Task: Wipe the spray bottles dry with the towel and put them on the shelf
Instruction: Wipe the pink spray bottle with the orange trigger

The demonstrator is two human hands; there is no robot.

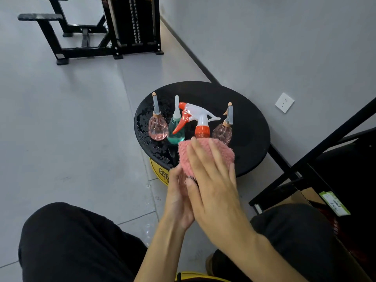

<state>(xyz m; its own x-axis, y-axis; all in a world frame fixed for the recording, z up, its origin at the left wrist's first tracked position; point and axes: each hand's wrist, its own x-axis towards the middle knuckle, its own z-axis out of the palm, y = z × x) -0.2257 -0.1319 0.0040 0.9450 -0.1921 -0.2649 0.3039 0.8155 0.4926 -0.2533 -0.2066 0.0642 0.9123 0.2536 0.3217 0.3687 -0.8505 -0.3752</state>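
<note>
Pink towel [205, 155] wraps the body of the trigger bottle [200, 121], held over the six o'clock edge of the round black top [234, 102]; the right hand [213, 184] presses the cloth with straight fingers; the left hand [178, 202] grips the bottle's base from below; wiping looks to be the step in hand. A pink bottle [157, 127], a teal bottle [175, 135] and a second pink bottle [222, 131] stand upright behind it, from nine o'clock toward the centre. Next, probably: turn the bottle to dry its far side, then reach toward the shelf frame [325, 143] at three o'clock.
</note>
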